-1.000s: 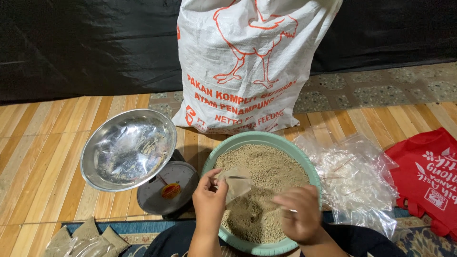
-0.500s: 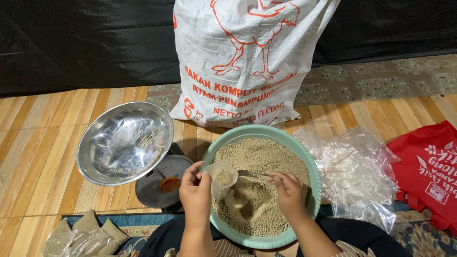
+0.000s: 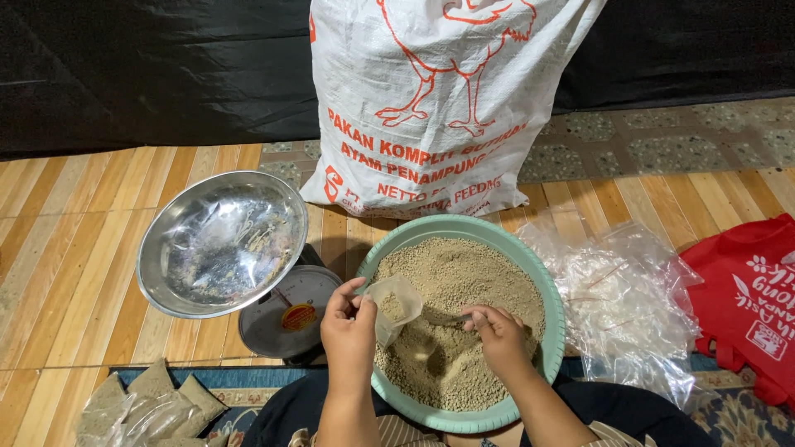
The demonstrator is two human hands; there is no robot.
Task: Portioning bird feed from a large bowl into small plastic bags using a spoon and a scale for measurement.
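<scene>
Two bare hands work over a teal plastic basin [image 3: 553, 285] heaped with fine tan feed pellets [image 3: 464, 281], which sits on the floor in front of the person's lap. The left hand [image 3: 349, 335] pinches a small clear plastic bag [image 3: 395, 305] at its mouth, thumb and fingers closed on the near edge, so the bag hangs just above the pellets at the basin's left side. The bag's opening faces up and to the right, toward the right hand; its long axis runs from that mouth down to the lower left, where a little feed has already settled. The right hand [image 3: 499, 339] rests on the pellet heap with fingers curled loosely downward; whether it has any feed in its grip I cannot tell.

The bag looks thin, soft and slippery, likely to collapse unless its rim is kept spread, so the rim seems the best place to take it. The pellets are loose and should pour and spill easily.

Beside the basin stands a kitchen scale [image 3: 290, 319] carrying a steel bowl [image 3: 219, 244]; a pile of clear bags [image 3: 617, 298] lies to the right, filled packets [image 3: 153, 401] at lower left, and a large white feed sack [image 3: 439, 99] behind.
</scene>
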